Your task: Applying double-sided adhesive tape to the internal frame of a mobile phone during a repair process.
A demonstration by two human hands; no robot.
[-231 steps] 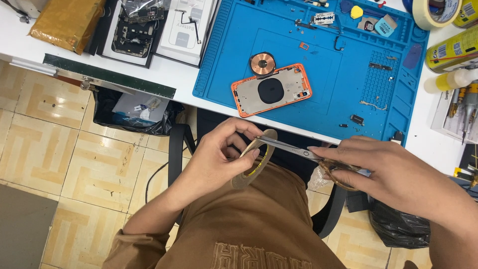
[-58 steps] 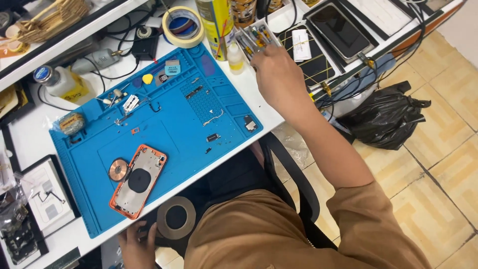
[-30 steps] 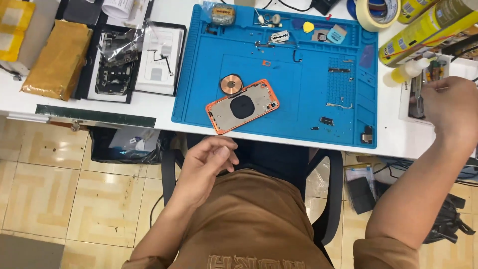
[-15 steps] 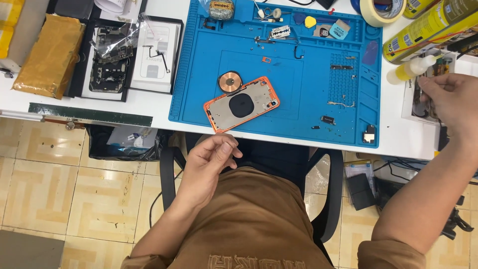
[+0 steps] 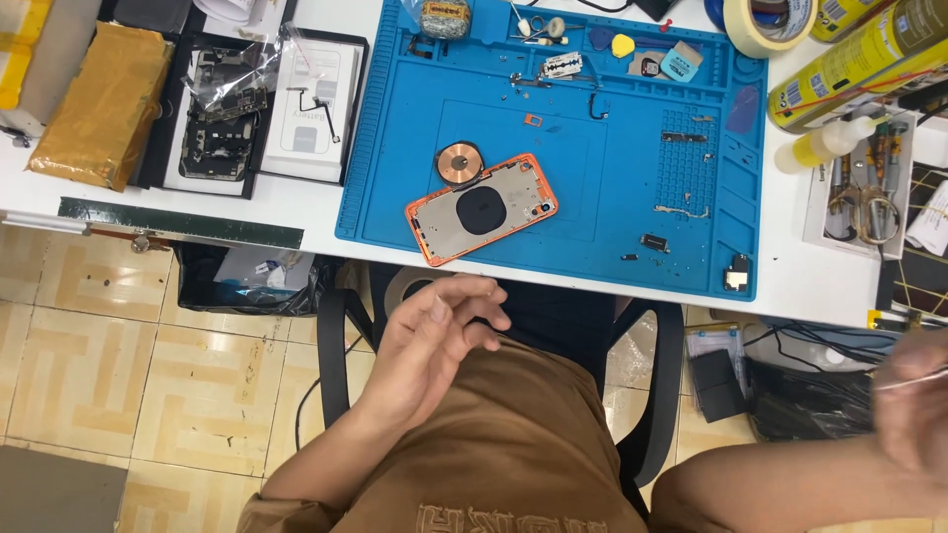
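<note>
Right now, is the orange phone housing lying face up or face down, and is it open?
Open, inside facing up: the orange phone housing lies flat on the blue mat, its bare interior showing.

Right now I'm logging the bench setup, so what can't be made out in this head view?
- Right hand: motion-blurred and cut by the right edge; the thin tool it holds is unreadable.
- Tape roll under the left hand: mostly hidden by the fingers.
- Loose parts on the blue mat: too small to identify.

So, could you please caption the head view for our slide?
Left hand open over lap, blurred right hand beside blue repair mat with orange phone housing.
</note>
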